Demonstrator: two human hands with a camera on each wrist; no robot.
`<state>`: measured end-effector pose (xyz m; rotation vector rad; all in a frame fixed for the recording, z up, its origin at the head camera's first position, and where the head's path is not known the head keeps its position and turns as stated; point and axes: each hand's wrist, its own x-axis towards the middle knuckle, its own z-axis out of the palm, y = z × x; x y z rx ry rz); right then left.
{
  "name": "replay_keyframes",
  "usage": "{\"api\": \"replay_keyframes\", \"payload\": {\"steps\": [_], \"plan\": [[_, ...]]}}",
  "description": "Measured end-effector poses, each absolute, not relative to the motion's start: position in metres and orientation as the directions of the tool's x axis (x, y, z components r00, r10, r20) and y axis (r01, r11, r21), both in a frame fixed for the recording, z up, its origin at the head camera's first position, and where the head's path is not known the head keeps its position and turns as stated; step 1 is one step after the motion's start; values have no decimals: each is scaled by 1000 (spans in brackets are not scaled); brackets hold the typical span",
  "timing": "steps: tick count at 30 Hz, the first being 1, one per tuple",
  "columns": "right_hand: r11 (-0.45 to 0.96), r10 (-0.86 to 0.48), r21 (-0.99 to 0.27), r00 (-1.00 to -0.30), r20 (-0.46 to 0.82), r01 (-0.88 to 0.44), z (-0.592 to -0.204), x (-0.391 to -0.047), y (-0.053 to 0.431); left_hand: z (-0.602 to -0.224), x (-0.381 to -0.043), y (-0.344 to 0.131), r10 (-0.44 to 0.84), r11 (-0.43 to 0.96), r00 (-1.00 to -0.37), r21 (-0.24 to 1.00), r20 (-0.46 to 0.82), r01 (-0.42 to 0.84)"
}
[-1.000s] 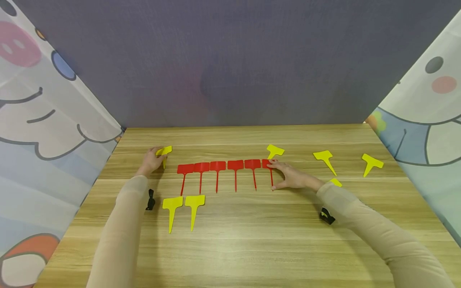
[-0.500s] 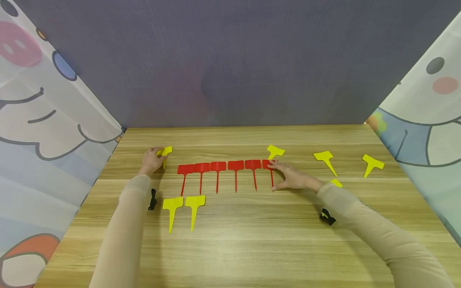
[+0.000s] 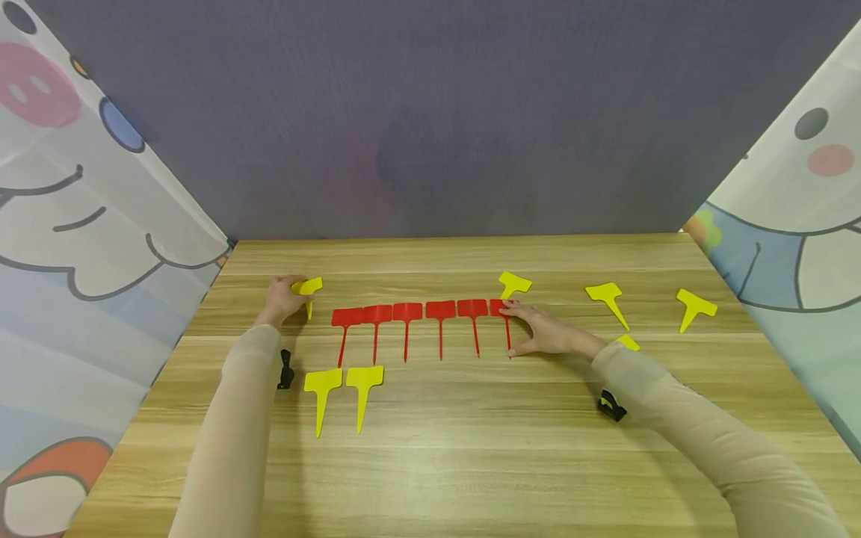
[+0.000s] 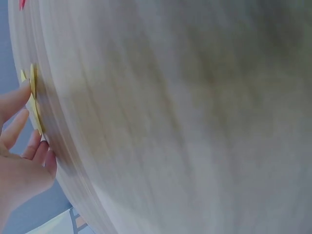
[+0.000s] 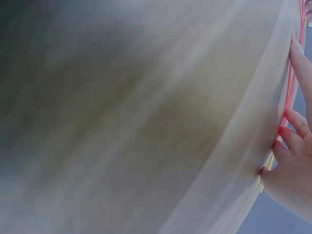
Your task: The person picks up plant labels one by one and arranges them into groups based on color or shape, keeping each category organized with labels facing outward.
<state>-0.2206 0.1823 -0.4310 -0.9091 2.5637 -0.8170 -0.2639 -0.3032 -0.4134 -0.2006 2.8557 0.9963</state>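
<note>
At the far left of the table, my left hand (image 3: 280, 300) pinches a yellow T-shaped plant label (image 3: 311, 287), its stem pointing toward me. The left wrist view shows that label (image 4: 34, 100) edge-on between the thumb and fingers. Several red T-shaped plant labels (image 3: 406, 311) lie in a row across the middle, stems toward me. Spread over the row's right-end red label (image 3: 496, 307), my right hand (image 3: 548, 331) touches its head and the stem's tip; part of the head is hidden. Two yellow labels (image 3: 364, 376) lie side by side below the row's left end.
More yellow labels (image 3: 608, 291) lie scattered at the right, one partly under the right sleeve. Black clip-like objects stand by each forearm, one left (image 3: 285, 370) and one right (image 3: 611, 406). A grey panel (image 3: 444, 127) rises behind the wooden table (image 3: 471, 463).
My left hand and its yellow label have shifted very slightly toward me. The right hand and the red row stay where they were.
</note>
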Motion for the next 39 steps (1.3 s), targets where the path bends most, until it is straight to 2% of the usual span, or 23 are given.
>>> {"api": "replay_keyframes", "payload": {"steps": [9,25,39], "plan": [[635,-651,-614,-753,-97,-470,-432,-222,182,-413,-266,-305,-97,715,-985,679,-142,-168],[622,-661,-610,-747,-73,-491,-431,-221,182,-412,-263,-307,-103,689,-980,698,-170,-194],[625,-661,-604,-746,-74,-494,-431,-221,183,-408,-261,-304,-230,576,-968,787,-104,-222]]}}
